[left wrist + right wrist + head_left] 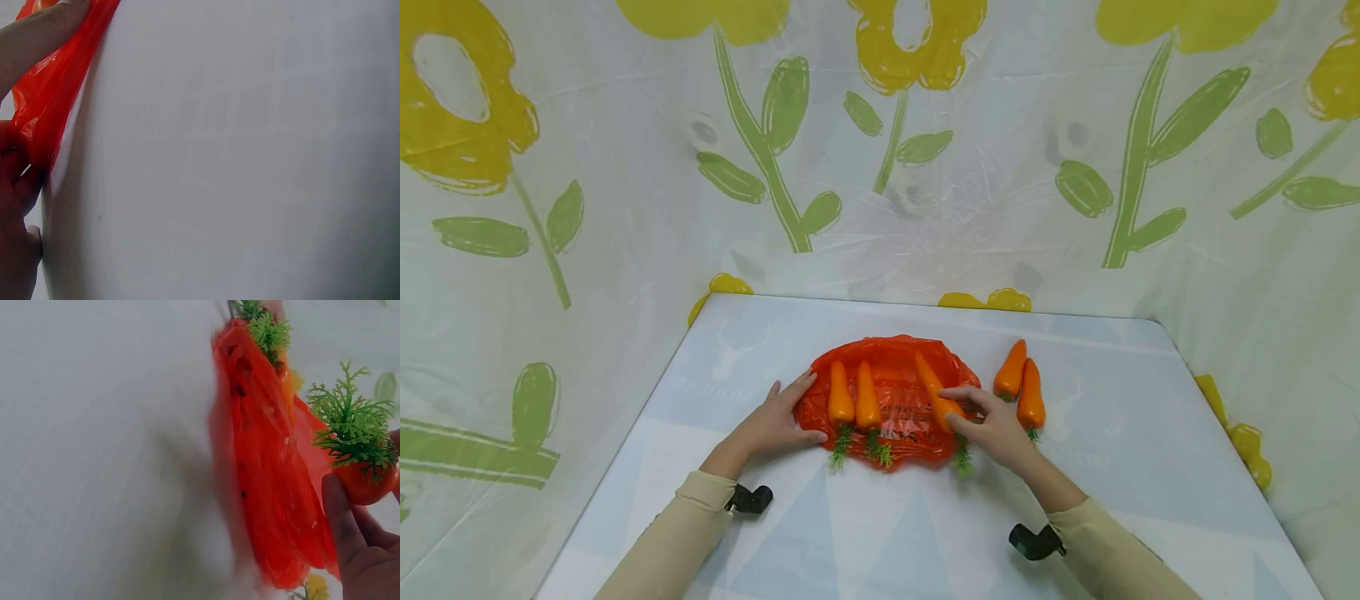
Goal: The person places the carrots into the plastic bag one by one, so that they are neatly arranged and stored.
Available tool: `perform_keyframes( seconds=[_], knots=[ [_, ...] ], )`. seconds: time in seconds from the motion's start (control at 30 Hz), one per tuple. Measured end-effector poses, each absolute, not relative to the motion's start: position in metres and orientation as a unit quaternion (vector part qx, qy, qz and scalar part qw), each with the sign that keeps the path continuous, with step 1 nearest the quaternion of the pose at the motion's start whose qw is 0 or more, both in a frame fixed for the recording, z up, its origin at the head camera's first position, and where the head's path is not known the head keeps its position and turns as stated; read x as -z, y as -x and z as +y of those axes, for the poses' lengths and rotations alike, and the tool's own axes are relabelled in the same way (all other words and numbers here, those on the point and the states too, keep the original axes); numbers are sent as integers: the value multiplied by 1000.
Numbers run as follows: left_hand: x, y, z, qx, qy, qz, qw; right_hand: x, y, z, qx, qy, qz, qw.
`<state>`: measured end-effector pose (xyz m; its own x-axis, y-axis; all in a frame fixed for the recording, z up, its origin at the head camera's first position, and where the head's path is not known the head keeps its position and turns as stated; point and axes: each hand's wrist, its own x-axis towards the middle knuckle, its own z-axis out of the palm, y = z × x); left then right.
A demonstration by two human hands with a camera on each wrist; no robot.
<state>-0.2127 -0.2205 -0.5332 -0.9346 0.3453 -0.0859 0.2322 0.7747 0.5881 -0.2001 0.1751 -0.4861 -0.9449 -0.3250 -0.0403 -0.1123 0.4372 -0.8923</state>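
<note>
Head cam: high, looking fwd/down over table (pixel 925 533). Left wrist cam: v. close, low, grazing orange bag (pixel 56 87) edge. Right wrist cam: close on same bag (pixel 269 475). Bag shared by all 3 views.

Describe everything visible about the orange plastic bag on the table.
The orange plastic bag is thin, glossy, crinkled film with dark print near its middle. It lies flat on the pale table, spread into a rough oval. Two toy carrots with green tops rest side by side on its left half. The left hand presses its left edge with straight fingers; the right hand grips a third carrot lying across its right part. Two more carrots lie beside it, off the bag.
</note>
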Motion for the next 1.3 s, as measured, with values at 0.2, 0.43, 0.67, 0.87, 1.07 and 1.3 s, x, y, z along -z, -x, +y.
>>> perform_keyframes(
  seconds=[0.2,0.43,0.67,0.87,1.07,1.3],
  knots=[
    [534,213,-220,-298,-155,937,94,487,202,165,504,136,847,97],
    [534,213,-220,-296,-160,937,89,495,207,153,495,135,854,88],
    [536,215,-220,-298,-162,936,93,500,208,141,487,126,859,93],
    [534,215,-219,-299,-161,936,91,505,212,130,487,123,859,97],
    [533,214,-220,-298,-157,937,97,510,218,121,482,124,861,103],
    [533,214,-219,-299,-157,936,95,512,221,113,478,152,858,114]
  ],
)
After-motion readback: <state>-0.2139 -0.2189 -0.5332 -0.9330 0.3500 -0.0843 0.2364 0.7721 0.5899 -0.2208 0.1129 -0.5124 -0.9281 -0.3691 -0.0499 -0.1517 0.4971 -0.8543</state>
